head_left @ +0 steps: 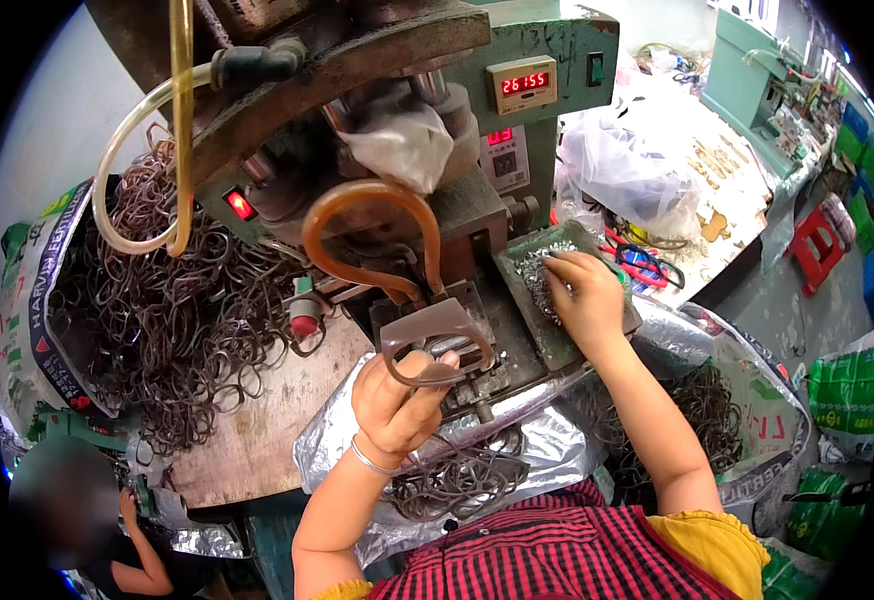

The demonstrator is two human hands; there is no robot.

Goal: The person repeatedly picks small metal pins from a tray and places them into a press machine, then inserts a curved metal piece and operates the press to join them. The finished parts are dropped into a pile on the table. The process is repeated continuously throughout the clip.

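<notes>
My left hand (397, 408) pinches a brown D-shaped loop (435, 335) by its near, curved side. The loop sits in front of the press head, over the work bed of a worn green bench press (492, 245). At the right of that bed, my right hand (585, 295) reaches into a green metal tray (560, 345). Its fingers are bent together over small silvery metal pieces (535, 280); whatever lies between the fingertips is hidden. An orange-brown tube (372, 190) arches just beyond the loop.
A big heap of brown loops (172, 310) spills from a sack on the left of the wooden table (247, 450). More loops (467, 475) lie on silver sheeting at my lap. A red push button (304, 318) stands left of the press. Another person (122, 530) sits at lower left.
</notes>
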